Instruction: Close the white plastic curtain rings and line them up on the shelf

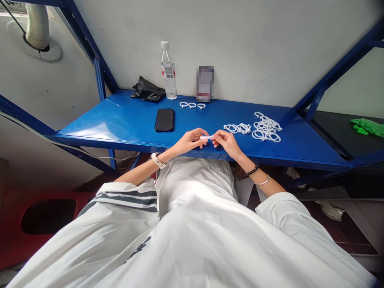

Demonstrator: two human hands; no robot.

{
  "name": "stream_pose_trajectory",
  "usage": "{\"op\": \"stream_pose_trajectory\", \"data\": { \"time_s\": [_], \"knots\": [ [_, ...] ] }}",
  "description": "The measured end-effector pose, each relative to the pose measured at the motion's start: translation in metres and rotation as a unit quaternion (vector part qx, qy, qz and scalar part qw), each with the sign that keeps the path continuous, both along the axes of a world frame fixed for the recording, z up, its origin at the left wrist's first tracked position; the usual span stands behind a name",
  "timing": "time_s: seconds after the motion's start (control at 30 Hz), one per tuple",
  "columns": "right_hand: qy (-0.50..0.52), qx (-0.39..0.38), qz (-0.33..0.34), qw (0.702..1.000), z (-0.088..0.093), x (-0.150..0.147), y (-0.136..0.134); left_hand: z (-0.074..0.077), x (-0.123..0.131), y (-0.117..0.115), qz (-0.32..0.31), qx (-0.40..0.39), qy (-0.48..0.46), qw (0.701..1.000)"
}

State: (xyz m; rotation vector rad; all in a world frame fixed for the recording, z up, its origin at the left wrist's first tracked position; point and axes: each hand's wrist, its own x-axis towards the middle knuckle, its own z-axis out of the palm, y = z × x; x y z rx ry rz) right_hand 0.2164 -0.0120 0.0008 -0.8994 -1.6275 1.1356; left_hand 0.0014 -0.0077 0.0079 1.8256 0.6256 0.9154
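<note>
Over the front edge of the blue table (126, 120), my two hands hold a white plastic curtain ring (206, 137) between them, seen nearly edge-on. My left hand (192, 141) has its thumb and fingers closed around the left end. The right end is pinched between the thumb and fingertips of my right hand (227, 142). Just right of my hands lies a small cluster of similar rings (237, 128), and beyond it a larger loose pile of rings (265, 127). Farther back, three separate rings (192, 105) sit in a row, each with a small tab.
A black phone (164, 120) lies flat left of my hands. Along the wall stand a clear water bottle (169, 74) and a blurred upright phone-like object (205, 84), beside a crumpled black plastic bag (147, 89). Blue frame bars (99, 76) rise at both sides. Green packaging (367, 127) shows far right.
</note>
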Motion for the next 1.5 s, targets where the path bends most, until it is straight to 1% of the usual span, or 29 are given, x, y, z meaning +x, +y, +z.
{"op": "stream_pose_trajectory", "data": {
  "time_s": [0.17, 0.37, 0.57, 1.03, 1.2, 1.5],
  "knots": [
    [-0.013, -0.001, -0.001, 1.000, 0.0010, -0.0004, -0.0003, 0.0005, 0.0017, 0.0006, 0.000, 0.003, -0.024, 1.000],
    [-0.027, -0.009, 0.009, 1.000, 0.0025, -0.0014, -0.0014, 0.0004, 0.0022, 0.0011, 0.010, -0.009, -0.014, 1.000],
    [-0.047, 0.003, 0.013, 0.999, 0.0022, -0.0023, -0.0021, -0.0009, 0.0019, 0.0031, 0.022, -0.006, 0.001, 1.000],
    [-0.055, 0.004, 0.036, 0.998, 0.0027, -0.0023, -0.0046, -0.0021, 0.0015, 0.0037, 0.027, -0.005, -0.011, 1.000],
    [-0.066, 0.030, 0.039, 0.997, 0.0012, -0.0014, -0.0049, -0.0032, 0.0012, 0.0047, 0.029, -0.006, -0.008, 1.000],
    [-0.096, 0.066, 0.019, 0.993, 0.0002, -0.0022, -0.0052, -0.0017, 0.0011, 0.0036, 0.031, -0.005, 0.000, 1.000]
  ]
}}
